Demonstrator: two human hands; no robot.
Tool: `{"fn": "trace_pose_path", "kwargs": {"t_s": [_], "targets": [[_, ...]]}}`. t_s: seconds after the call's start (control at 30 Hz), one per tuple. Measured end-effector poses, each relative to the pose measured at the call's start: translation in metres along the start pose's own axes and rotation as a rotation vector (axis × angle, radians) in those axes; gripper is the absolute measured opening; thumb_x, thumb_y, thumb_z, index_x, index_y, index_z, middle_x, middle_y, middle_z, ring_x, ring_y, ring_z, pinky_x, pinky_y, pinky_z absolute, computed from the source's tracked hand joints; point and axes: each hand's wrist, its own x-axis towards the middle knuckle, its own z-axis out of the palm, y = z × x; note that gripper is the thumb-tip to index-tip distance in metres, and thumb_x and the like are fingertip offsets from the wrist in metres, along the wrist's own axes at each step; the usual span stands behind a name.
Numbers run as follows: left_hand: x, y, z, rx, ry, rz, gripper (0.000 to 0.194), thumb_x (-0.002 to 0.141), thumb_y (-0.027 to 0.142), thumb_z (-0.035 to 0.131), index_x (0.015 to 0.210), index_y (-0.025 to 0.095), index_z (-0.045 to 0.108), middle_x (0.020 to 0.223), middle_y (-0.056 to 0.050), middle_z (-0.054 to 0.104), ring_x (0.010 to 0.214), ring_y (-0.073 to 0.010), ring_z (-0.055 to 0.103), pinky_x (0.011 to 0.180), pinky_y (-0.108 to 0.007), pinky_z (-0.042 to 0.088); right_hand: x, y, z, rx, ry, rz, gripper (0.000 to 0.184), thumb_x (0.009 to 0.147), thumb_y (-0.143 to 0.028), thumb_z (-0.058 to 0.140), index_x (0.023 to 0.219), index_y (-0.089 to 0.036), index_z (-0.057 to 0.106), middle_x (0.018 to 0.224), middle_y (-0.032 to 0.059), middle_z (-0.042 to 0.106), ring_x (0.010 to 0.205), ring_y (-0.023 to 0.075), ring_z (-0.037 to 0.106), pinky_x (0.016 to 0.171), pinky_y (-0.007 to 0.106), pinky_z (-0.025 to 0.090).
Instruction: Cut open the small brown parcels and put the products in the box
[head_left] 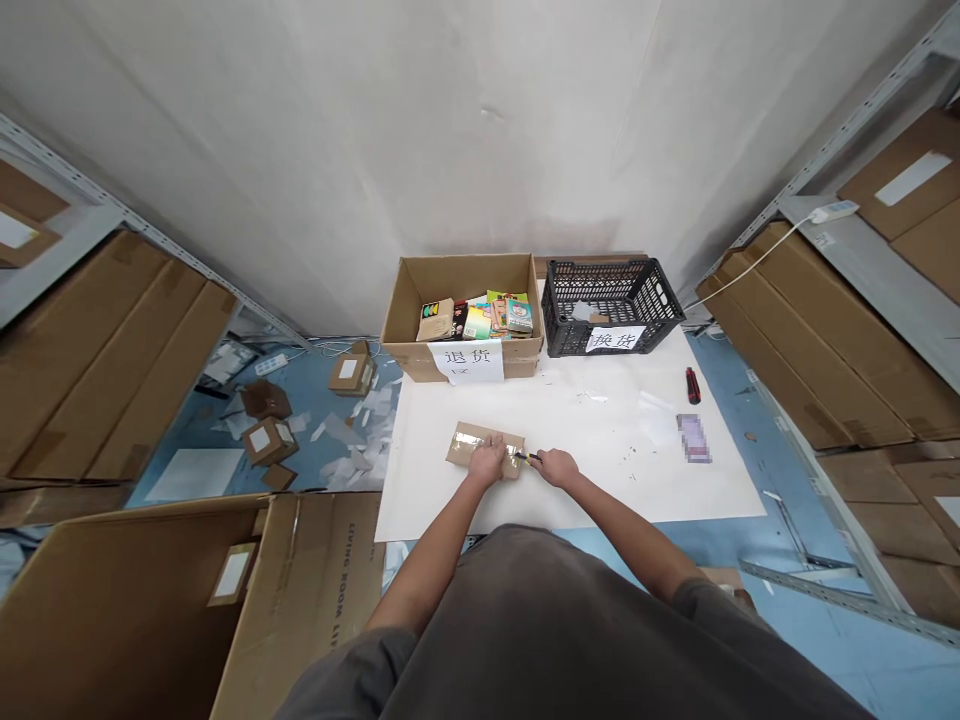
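A small brown cardboard box (pixel 466 440) with shiny clear tape across its top lies on the white table, slightly tilted toward the right. My left hand (pixel 487 461) holds it down, gripping its near side. In my right hand (pixel 556 467) is a slim box cutter (pixel 527 457) with dark and yellow parts, fingers closed round its handle. The cutter points left, its tip at the tape near the box's right end. Whether the blade has entered the tape is too small to tell.
Behind stand an open carton (pixel 411 360) of small colourful boxes and a black plastic crate (pixel 556 335). A red-and-black tool (pixel 692 386) and a blurred purple item (pixel 694 438) lie right on the white table (pixel 585 500). A large open carton (pixel 307 600) stands left; shelves flank both sides.
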Motion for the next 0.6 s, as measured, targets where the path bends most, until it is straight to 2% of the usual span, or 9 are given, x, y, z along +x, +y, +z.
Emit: {"fn": "trace_pose_path", "kwargs": {"t_s": [0.17, 0.33, 0.5, 0.6], "targets": [[0.0, 0.004, -0.007, 0.055, -0.017, 0.016, 0.087, 0.065, 0.03, 0.091, 0.142, 0.03, 0.051, 0.172, -0.008, 0.027, 0.157, -0.0379, 0.025, 0.114, -0.048, 0.041, 0.001, 0.003, -0.004, 0.052, -0.077, 0.039, 0.068, 0.094, -0.081, 0.043, 0.107, -0.022, 0.076, 0.107, 0.0148, 0.077, 0.106, 0.0306, 0.07, 0.082, 0.034, 0.049], [-0.006, 0.002, -0.01, 0.097, 0.002, 0.053, 0.08, 0.069, 0.021, 0.088, 0.14, 0.024, 0.053, 0.17, -0.013, 0.029, 0.155, -0.0386, 0.029, 0.112, -0.045, 0.043, -0.009, 0.004, 0.008, 0.093, -0.046, 0.008, 0.065, 0.1, -0.074, 0.038, 0.105, -0.023, 0.077, 0.109, 0.0134, 0.077, 0.106, 0.0291, 0.071, 0.082, 0.032, 0.048], [-0.01, -0.002, -0.012, 0.104, 0.006, 0.089, 0.082, 0.07, 0.031, 0.088, 0.143, 0.027, 0.051, 0.17, -0.012, 0.03, 0.153, -0.04, 0.032, 0.111, -0.047, 0.043, -0.023, 0.0, 0.024, 0.139, 0.008, 0.015, 0.062, 0.104, -0.068, 0.033, 0.104, -0.023, 0.075, 0.108, 0.0125, 0.077, 0.106, 0.0283, 0.071, 0.081, 0.032, 0.047], [-0.009, -0.009, -0.014, 0.098, 0.04, 0.116, 0.08, 0.077, 0.044, 0.083, 0.148, 0.033, 0.047, 0.167, -0.009, 0.037, 0.156, -0.0385, 0.027, 0.116, -0.053, 0.037, -0.035, 0.008, 0.032, 0.18, 0.019, 0.107, 0.063, 0.104, -0.068, 0.032, 0.104, -0.022, 0.074, 0.108, 0.0132, 0.077, 0.105, 0.0294, 0.071, 0.078, 0.032, 0.047]]}}
